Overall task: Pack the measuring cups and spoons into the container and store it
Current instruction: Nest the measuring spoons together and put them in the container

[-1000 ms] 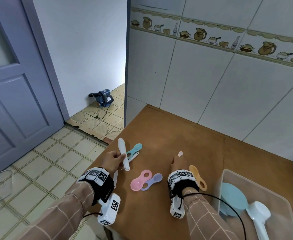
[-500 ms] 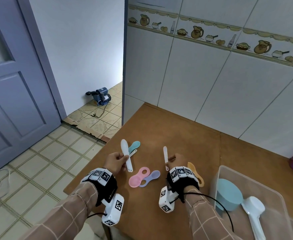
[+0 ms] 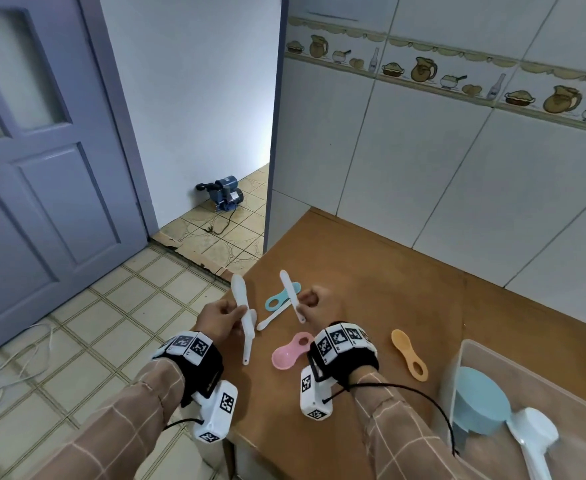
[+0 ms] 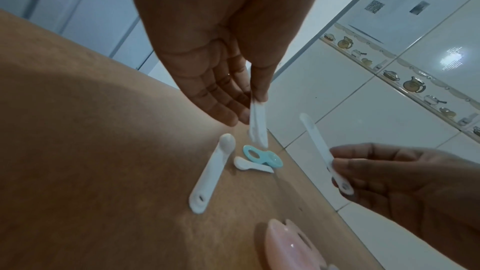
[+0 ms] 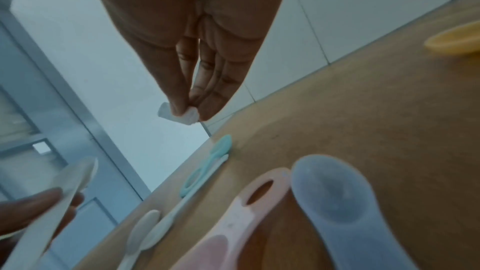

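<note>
Pinching one white spoon (image 3: 244, 308) in the left hand (image 3: 219, 317), the right hand (image 3: 310, 303) pinches another white spoon (image 3: 292, 295) above the counter (image 3: 371, 299).

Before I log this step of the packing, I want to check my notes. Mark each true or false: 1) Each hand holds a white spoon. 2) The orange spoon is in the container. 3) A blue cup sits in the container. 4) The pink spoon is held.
1) True: the left hand pinches one white spoon, the right hand another.
2) False: the orange spoon lies on the table, beside the container.
3) True: the blue cup is inside.
4) False: the pink spoon lies on the table.
</note>
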